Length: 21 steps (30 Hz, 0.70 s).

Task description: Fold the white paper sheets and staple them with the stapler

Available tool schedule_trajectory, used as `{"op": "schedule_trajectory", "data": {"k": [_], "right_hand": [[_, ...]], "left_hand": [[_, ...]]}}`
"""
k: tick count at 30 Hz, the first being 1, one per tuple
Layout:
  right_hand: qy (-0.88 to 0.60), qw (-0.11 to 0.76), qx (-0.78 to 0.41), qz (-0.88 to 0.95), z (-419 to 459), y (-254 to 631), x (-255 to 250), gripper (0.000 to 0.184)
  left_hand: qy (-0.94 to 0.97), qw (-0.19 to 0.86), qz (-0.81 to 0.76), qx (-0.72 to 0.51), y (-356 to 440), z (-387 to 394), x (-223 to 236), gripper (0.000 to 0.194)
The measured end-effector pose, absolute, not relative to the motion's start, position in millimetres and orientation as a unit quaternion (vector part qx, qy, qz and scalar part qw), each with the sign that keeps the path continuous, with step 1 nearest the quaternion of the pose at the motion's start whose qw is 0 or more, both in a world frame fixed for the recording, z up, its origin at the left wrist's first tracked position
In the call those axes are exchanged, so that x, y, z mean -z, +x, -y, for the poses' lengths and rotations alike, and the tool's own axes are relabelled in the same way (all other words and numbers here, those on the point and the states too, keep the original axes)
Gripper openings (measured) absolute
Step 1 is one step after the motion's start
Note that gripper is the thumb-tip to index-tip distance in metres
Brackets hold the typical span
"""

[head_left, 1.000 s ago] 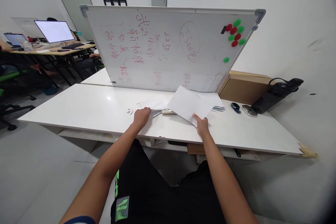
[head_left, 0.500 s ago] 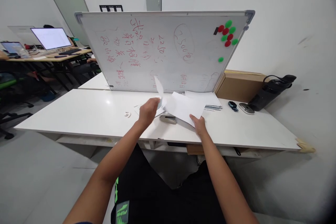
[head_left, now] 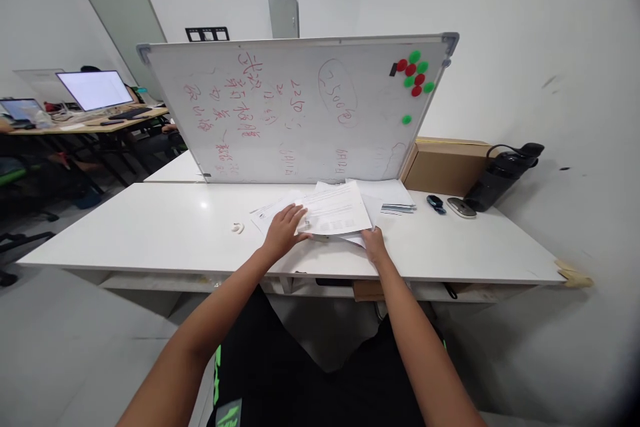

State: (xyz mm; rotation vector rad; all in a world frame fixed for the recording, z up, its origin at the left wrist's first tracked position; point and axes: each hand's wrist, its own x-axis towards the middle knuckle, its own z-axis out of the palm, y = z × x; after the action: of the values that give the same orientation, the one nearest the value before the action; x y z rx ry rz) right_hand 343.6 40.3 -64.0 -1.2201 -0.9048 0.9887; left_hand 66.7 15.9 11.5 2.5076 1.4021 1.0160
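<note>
A printed sheet of paper (head_left: pixel 336 209) lies face up on top of other white sheets (head_left: pixel 385 192) in the middle of the white table (head_left: pixel 150 227). My left hand (head_left: pixel 284 229) is closed on the printed sheet's left edge, fingers on top of it. My right hand (head_left: pixel 374 243) pinches the lower right corner of the sheets underneath. More sheets (head_left: pixel 267 215) stick out to the left under my left hand.
A whiteboard (head_left: pixel 295 110) with red writing and red and green magnets (head_left: pixel 414 72) leans at the table's back. A small white object (head_left: pixel 237 227) lies left of the papers. Right: a cardboard box (head_left: pixel 445 165), a black bottle (head_left: pixel 500 173), small gadgets (head_left: pixel 447 205). Another desk with monitors (head_left: pixel 95 89) stands far left.
My left hand lifted a sheet from the left pile, flipped it over to the right and laid it printed side up on the sheets my right hand holds.
</note>
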Motion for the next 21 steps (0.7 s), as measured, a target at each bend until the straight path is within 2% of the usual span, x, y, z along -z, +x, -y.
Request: {"op": "schedule_trajectory", "data": {"k": [2, 3, 5, 7, 10, 15, 21], "right_hand": [[-0.533, 0.611, -0.438, 0.388, -40.1, 344.0, 65.5, 0.038], [-0.535, 0.609, -0.440, 0.386, -40.1, 344.2, 66.1, 0.038], [-0.537, 0.605, -0.444, 0.386, -40.1, 344.4, 66.9, 0.035], [-0.534, 0.603, -0.444, 0.392, -40.5, 344.3, 67.1, 0.033], [-0.525, 0.601, -0.444, 0.408, -41.2, 344.6, 67.3, 0.030], [-0.529, 0.583, -0.448, 0.424, -41.5, 347.7, 70.5, 0.025], [-0.525, 0.570, -0.452, 0.442, -43.2, 352.1, 77.2, 0.028]], "left_hand": [[0.754, 0.129, -0.522, -0.377, 68.4, -15.1, -4.5, 0.073], [0.712, 0.192, -0.551, -0.390, 69.8, -14.3, -1.2, 0.075], [0.619, 0.323, -0.591, -0.404, 72.5, -13.1, 3.3, 0.071], [0.541, 0.404, -0.608, -0.417, 74.1, -13.3, 3.8, 0.066], [0.504, 0.411, -0.623, -0.435, 74.9, -16.4, -1.7, 0.057], [0.564, 0.394, -0.604, -0.402, 75.8, -19.5, -8.5, 0.032], [0.600, 0.361, -0.598, -0.391, 74.9, -16.0, 2.3, 0.036]]}}
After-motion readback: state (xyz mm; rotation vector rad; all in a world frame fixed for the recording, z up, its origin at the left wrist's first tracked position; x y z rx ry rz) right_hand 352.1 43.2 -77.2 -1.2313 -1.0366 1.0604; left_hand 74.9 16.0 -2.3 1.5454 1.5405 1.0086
